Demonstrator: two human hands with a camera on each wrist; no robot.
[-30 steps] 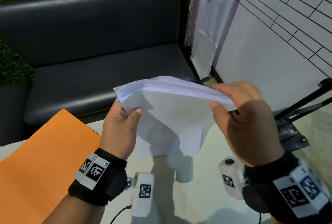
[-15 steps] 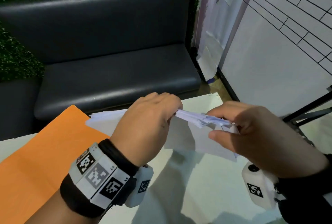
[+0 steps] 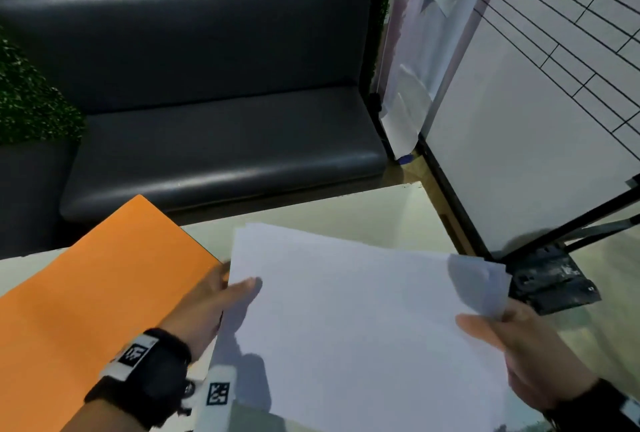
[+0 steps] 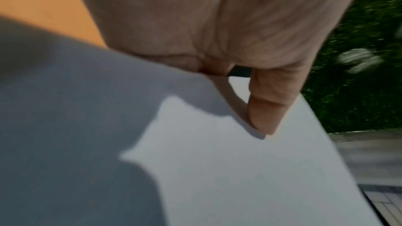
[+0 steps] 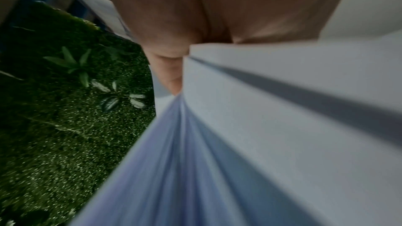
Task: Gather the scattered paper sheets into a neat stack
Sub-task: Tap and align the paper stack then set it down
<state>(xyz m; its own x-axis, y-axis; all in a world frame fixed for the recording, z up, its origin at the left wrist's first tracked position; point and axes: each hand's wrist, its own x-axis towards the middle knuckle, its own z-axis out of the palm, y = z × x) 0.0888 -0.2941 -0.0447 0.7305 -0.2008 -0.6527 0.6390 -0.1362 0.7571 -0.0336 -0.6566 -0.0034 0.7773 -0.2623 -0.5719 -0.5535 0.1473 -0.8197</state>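
Observation:
A stack of white paper sheets [image 3: 360,321] lies flat and face up between both hands, over the pale table [image 3: 346,217]. My left hand [image 3: 228,293] holds its left edge, thumb on top and fingers underneath. My right hand [image 3: 485,324] pinches the right edge with its thumb on top; the far right corner of the top sheet curls up. The left wrist view shows the thumb [image 4: 267,106] pressing on the top sheet [image 4: 250,169]. Seen from the right wrist, the fanned sheet edges [image 5: 195,152] run out of the pinch.
An orange folder [image 3: 93,293] lies on the table to the left, next to my left hand. A dark bench seat [image 3: 221,147] stands beyond the table. A whiteboard [image 3: 540,113] on a black stand [image 3: 550,276] is at the right.
The stack, first held up on edge, has been turned and lowered flat, face up. My left hand went from over the top to the left edge; my right hand slid to the right edge.

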